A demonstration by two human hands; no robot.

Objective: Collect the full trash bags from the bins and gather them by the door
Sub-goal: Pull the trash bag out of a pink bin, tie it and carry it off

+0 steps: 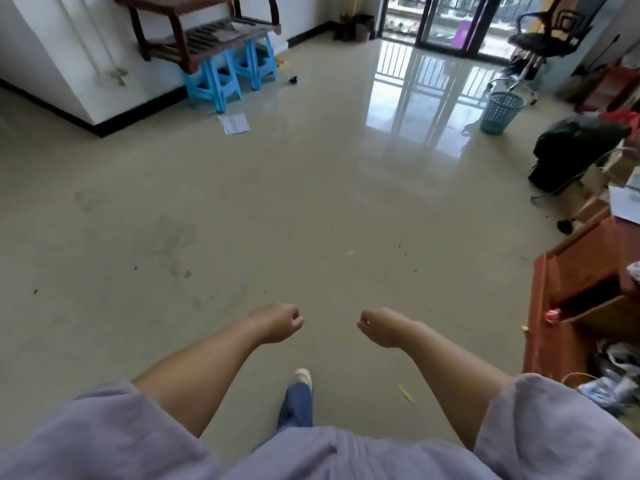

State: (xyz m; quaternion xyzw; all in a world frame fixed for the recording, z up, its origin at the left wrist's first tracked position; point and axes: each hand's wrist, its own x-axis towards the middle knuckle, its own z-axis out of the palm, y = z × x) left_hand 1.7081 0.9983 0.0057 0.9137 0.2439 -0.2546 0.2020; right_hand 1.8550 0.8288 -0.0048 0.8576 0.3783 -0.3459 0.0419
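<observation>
lilac sleeves, blue trousers, white shoe

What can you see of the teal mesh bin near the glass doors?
The bin is a round teal basket with lattice walls, plastic by the look, tapering toward its base. It stands upright on the glossy floor, far right, before the glass doors, beside the chair's legs. No liner shows over its rim; its inside cannot be made out.

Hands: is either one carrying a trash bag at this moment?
No. The left hand and right hand are loosely curled and empty above the floor.
</observation>
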